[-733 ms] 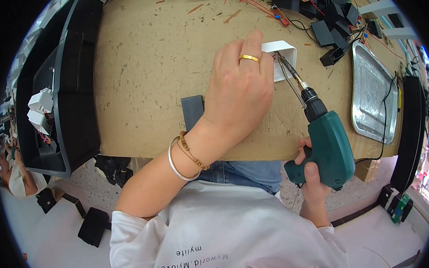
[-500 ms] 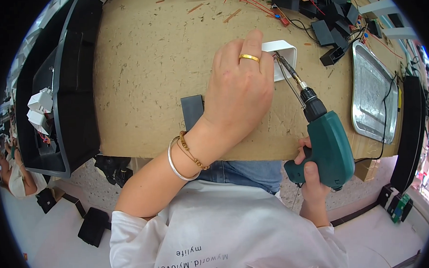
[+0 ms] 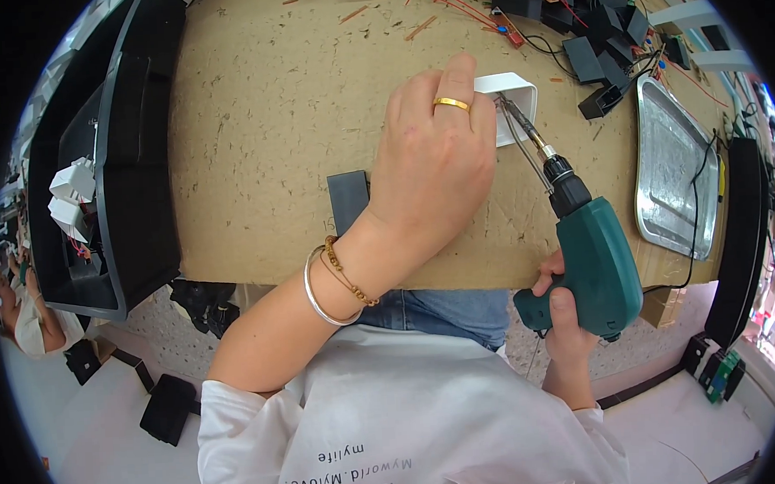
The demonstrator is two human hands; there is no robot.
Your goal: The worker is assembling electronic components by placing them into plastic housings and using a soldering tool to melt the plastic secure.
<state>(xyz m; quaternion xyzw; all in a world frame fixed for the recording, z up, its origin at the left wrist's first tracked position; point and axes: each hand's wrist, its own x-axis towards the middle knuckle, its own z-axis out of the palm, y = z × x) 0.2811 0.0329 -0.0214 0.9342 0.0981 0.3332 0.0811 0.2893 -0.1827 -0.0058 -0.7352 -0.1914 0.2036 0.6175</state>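
My left hand (image 3: 440, 157), with a gold ring on one finger, is closed at the left side of a small white plastic housing (image 3: 527, 106) and steadies it on the cardboard-covered table. Its fingertips are largely hidden behind the hand. In my right hand (image 3: 568, 325) is a green pistol-shaped soldering gun (image 3: 600, 263), gripped by its handle. The gun's hot tip and the thin metal feed tube beside it reach into the open side of the housing. What the tip touches inside is too small to make out. A flat dark grey piece (image 3: 348, 200) lies beside my left wrist.
A black bin (image 3: 138, 175) at the left holds white housings (image 3: 71, 217). Far right, black cases (image 3: 583, 60) lie heaped with red wires and small boards. A metal tray (image 3: 674, 169) with a cable across it sits at the right. Another person (image 3: 40, 313) is at the far left.
The soldering gun has tilted very slightly, its tip still inside the housing. My left hand and the housing have barely shifted.
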